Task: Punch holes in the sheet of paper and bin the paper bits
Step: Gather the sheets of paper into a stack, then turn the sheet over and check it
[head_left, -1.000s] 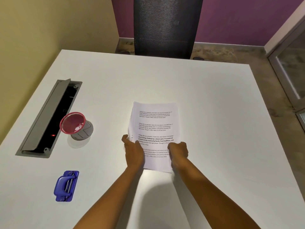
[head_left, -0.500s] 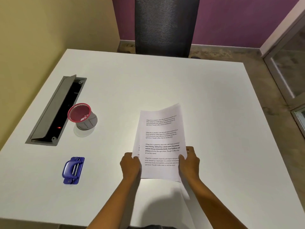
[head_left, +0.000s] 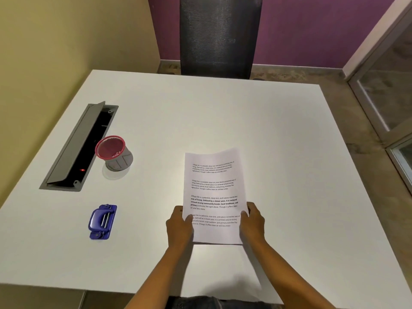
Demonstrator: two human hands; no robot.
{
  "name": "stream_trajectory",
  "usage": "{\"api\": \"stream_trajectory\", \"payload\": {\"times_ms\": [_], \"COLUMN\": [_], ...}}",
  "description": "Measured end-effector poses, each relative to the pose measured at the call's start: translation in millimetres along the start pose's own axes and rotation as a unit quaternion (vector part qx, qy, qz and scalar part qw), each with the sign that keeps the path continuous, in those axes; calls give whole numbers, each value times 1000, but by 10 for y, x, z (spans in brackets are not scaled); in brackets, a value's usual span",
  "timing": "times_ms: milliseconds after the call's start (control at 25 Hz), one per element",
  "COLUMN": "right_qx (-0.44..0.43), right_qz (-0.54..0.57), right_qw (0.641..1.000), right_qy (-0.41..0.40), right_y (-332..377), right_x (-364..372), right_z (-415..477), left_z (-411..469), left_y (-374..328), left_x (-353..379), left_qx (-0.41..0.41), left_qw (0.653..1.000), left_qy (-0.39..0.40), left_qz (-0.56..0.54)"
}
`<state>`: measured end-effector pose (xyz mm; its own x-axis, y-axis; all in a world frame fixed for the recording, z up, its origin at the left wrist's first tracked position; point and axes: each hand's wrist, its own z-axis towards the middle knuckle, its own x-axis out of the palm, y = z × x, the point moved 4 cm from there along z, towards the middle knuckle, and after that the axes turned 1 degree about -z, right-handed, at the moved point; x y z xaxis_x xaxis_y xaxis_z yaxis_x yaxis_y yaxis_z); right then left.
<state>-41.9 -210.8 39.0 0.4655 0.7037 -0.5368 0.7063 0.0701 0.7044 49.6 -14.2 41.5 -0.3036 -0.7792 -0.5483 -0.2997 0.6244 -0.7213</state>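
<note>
Head view: your left hand (head_left: 179,226) and right hand (head_left: 253,221) pinch the sheet of paper (head_left: 214,195) by its two long edges near the bottom, fingers clenched on it, the top curling up off the table (head_left: 289,152). The hole punch (head_left: 102,221) lies well left of your left fingers, the red-rimmed cup (head_left: 113,152) beyond it. Keep the sheet taut; feed one edge squarely into the punch slot.

My bare arms and hands

My left hand (head_left: 179,226) and right hand (head_left: 253,221) wear no gloves, rings or watch; both forearms are sleeveless.
</note>
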Motion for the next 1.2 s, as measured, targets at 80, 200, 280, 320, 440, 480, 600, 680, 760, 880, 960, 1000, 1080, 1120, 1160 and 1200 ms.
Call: {"api": "stream_trajectory", "payload": {"times_ms": [80, 200, 280, 320, 440, 480, 600, 680, 760, 880, 960, 1000, 1080, 1120, 1160, 1200], "right_qx": [-47, -114, -160, -179, -212, -216, -212, -196, -198, -208, -219, -223, -226, -226, -225, -225], "right_qz": [21, 85, 148, 175, 229, 243, 267, 287, 293, 299, 302, 301, 298, 296, 294, 294], "right_qw": [999, 989, 974, 966, 945, 941, 937, 935, 933, 927, 924, 924, 924, 925, 926, 926], "right_qy": [-14, -41, -57, -69, -95, -93, -80, -73, -71, -84, -84, -82, -78, -77, -77, -77], "right_y": [136, 384, 534, 597, 741, 764, 757, 734, 745, 786, 828, 844, 849, 841, 836, 836], "right_x": [-81, -221, -311, -357, -453, -461, -435, -409, -412, -477, -516, -525, -520, -513, -506, -503], "right_z": [-39, -109, -155, -175, -220, -230, -249, -271, -307, -329, -348, -364, -391, -400, -406, -408], "left_z": [-31, -53, -39, -40, -69, -75, -88, -115, -171, -234, -243, -244, -247, -249, -248, -243], "left_y": [-83, -276, -433, -525, -809, -880, -981, -990, -990, -1025, -1055, -1059, -1049, -1038, -1027, -1020], "left_x": [-87, -193, -275, -327, -493, -533, -574, -546, -523, -552, -582, -588, -595, -596, -595, -595], "left_qx": [40, 65, 76, 95, 179, 196, 211, 205, 203, 220, 227, 228, 231, 229, 226, 224], "left_qw": [998, 988, 976, 968, 939, 931, 917, 918, 920, 911, 909, 909, 911, 913, 915, 916], "left_qy": [-24, -38, -39, -38, -39, -41, -47, -45, -46, -61, -67, -66, -60, -55, -50, -48], "left_qz": [-36, -134, -199, -231, -292, -303, -335, -336, -333, -344, -344, -343, -336, -332, -329, -329]}}
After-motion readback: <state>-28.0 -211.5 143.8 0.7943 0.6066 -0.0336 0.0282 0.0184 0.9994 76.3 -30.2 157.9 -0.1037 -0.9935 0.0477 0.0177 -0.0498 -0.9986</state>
